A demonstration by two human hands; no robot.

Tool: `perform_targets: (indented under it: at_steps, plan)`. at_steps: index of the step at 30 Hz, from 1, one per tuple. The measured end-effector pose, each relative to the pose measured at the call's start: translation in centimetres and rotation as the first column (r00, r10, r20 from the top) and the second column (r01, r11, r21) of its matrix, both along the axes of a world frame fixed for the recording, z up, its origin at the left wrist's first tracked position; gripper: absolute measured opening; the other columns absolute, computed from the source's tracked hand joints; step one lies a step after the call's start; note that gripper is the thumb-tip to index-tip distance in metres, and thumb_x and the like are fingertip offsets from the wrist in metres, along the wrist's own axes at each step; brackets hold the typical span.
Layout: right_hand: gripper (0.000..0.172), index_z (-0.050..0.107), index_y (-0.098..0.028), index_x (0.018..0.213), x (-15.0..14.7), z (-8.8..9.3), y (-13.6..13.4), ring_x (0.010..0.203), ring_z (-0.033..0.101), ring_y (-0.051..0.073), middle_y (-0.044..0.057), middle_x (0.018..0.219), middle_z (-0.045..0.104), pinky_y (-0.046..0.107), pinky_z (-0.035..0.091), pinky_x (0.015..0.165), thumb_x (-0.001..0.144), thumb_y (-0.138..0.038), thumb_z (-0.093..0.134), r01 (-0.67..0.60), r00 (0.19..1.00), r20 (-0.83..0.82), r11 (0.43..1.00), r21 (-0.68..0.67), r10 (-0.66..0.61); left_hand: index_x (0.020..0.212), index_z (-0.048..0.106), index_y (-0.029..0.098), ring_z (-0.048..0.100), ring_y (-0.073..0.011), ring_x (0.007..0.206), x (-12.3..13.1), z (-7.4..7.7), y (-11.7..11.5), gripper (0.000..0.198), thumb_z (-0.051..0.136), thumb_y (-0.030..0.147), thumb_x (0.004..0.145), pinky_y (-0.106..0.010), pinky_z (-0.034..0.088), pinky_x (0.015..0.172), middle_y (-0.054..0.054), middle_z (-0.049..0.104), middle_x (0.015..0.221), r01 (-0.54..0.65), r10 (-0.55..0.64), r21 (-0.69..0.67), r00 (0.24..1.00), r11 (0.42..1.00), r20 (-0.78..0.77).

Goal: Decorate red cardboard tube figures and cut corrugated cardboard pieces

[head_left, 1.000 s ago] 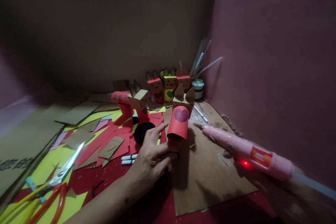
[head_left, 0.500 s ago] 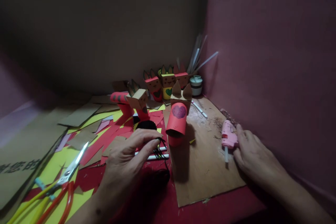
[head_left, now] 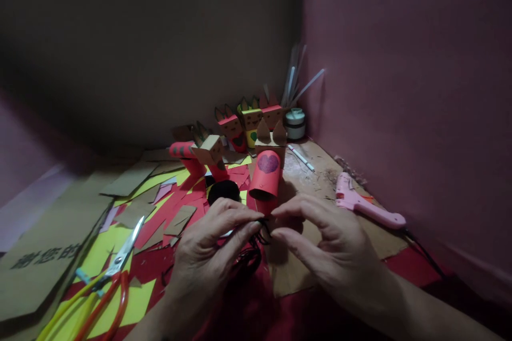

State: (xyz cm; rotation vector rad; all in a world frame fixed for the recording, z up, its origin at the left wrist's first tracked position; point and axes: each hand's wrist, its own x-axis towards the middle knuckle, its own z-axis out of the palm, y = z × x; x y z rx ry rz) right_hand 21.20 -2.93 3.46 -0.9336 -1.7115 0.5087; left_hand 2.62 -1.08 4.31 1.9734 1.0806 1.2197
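My left hand (head_left: 214, 248) pinches a small bundle of black yarn (head_left: 262, 232) between thumb and forefinger. Close to the yarn's right side is my right hand (head_left: 324, 240), its thumb and forefinger apart, and nothing shows between them. More black yarn hangs down below in the shadow. Just beyond the hands, a red paper tube animal (head_left: 266, 173) with a purple heart and cardboard ears leans on the cardboard sheet. A dark fuzzy ball (head_left: 224, 192) sits behind my left hand. The pink hot glue gun (head_left: 370, 208) lies untouched to the right, beside the wall.
Orange-and-yellow-handled scissors (head_left: 118, 264) lie at left on yellow, red and cardboard scraps (head_left: 180, 221). Another red tube animal (head_left: 212, 152) and several finished-looking ones (head_left: 252, 120) stand behind. A pale jar (head_left: 295, 125), glue sticks (head_left: 292, 85) and a white marker (head_left: 302, 158) are at the corner.
My right hand has let go of the pink hot glue gun and come left to the yarn. The glue gun now lies on its side. My left hand keeps its pinch.
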Motion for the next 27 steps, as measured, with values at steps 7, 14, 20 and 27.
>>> perform_targets:
  at_steps: [7,14,20,27]
  plan:
    - [0.008,0.069,-0.017,0.082,-1.2,-0.7,0.0,0.062,0.063,0.011,0.0,0.07,0.067,0.022,0.053,0.057,0.083,-0.014,0.062,-0.107,0.951,-0.306,0.97,-0.217,0.036,0.088,0.076,0.029,0.063,-0.0089,0.07,0.8,0.1,-1.2,0.015,0.068,0.016,0.084,-0.016,0.049,0.062,0.004,0.068,0.077,0.02,-0.019,-0.061,0.999,0.998,0.026]
    - [0.007,0.07,-0.016,0.08,-1.2,-0.8,-0.3,0.063,0.064,0.012,0.002,0.071,0.067,0.022,0.054,0.057,0.08,-0.018,0.063,-0.15,0.914,-0.406,0.948,-0.281,0.025,0.083,0.074,0.026,0.063,-0.0088,0.069,1.3,-0.3,-1.1,0.009,0.071,0.017,0.081,-0.016,0.049,0.061,0.004,0.067,0.075,0.013,0.007,-0.173,0.994,0.985,0.111]
    - [0.007,0.071,-0.016,0.081,-1.0,-0.8,-0.3,0.069,0.066,0.011,0.002,0.076,0.069,0.021,0.054,0.063,0.08,-0.018,0.064,-0.193,0.894,-0.446,0.94,-0.281,0.05,0.094,0.073,0.032,0.065,-0.0086,0.072,1.6,-0.4,-1.3,0.018,0.072,0.021,0.081,-0.015,0.051,0.064,0.006,0.069,0.08,-0.042,0.084,-0.223,0.979,0.974,0.183]
    - [0.009,0.072,-0.017,0.083,-0.4,-0.3,-0.3,0.064,0.064,0.012,0.001,0.07,0.066,0.024,0.054,0.058,0.081,-0.019,0.062,-0.324,0.877,-0.461,0.874,-0.363,0.134,0.079,0.073,0.026,0.063,-0.0093,0.07,1.3,0.0,-1.3,0.01,0.069,0.019,0.083,-0.016,0.05,0.061,0.004,0.066,0.075,-0.034,0.052,-0.149,0.992,0.988,0.115]
